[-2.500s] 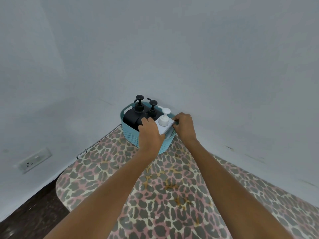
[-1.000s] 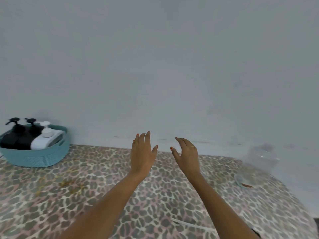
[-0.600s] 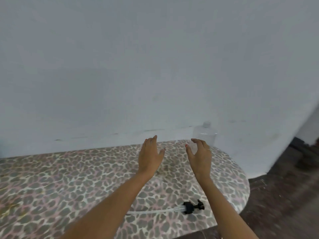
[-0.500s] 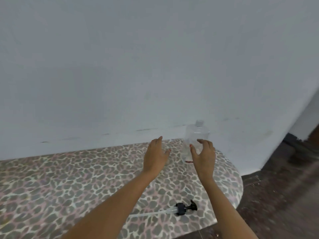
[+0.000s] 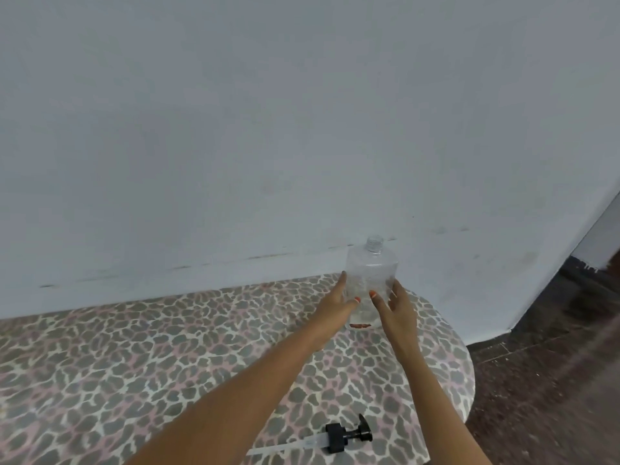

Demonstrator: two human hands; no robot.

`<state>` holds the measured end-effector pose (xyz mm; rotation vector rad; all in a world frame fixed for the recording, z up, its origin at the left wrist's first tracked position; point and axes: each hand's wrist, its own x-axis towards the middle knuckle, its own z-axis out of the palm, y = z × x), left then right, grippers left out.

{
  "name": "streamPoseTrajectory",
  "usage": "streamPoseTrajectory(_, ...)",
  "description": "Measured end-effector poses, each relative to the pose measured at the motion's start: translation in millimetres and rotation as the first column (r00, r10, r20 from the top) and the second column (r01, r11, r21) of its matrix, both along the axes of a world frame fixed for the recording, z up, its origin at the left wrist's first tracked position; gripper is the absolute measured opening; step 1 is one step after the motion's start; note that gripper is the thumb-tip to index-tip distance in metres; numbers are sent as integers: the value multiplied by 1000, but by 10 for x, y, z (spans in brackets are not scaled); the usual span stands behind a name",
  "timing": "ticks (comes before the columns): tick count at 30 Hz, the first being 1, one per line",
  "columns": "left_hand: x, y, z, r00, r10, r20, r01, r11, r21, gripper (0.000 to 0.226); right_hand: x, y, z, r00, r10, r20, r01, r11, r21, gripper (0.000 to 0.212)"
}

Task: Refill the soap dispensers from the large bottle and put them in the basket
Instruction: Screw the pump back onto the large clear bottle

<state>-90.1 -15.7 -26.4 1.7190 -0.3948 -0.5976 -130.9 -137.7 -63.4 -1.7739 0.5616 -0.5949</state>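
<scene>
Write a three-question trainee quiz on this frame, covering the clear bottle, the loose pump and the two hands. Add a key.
1. True or false: the clear plastic bottle standing upright by the grey wall has its pump screwed on.
2. Where does the black pump head with its white tube lie?
A. inside the bottle
B. flat on the leopard-print tabletop, near its front edge
C. in the left hand
3. Fill in: the left hand and right hand reach to either side of the ____, fingers spread, with no closed grip yet.

Key
1. False: the threaded neck is bare.
2. B
3. bottle
</scene>
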Motion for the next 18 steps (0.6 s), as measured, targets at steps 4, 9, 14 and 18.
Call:
streamPoseTrajectory(4,-17,80,-14,999,50,11,-49,998,-49,69,-29,128,102,995,-55,80,53,998,19,43)
streamPoseTrajectory(9,-57,451,152,935,256,245,-248,967,-62,51,-54,451,217,995,-32,98,34,999,-12,42)
streamPoseTrajectory(14,-115,1035,264,835,406,372,-414,908,-63,40,-59,1042,361,990,48,132,-47,999,-9,39)
streamPoseTrajectory(18,-244,1589,304,777,466,424,-487,871,-64,40,-159,1554,430,981,132,140,-135,991,10,34)
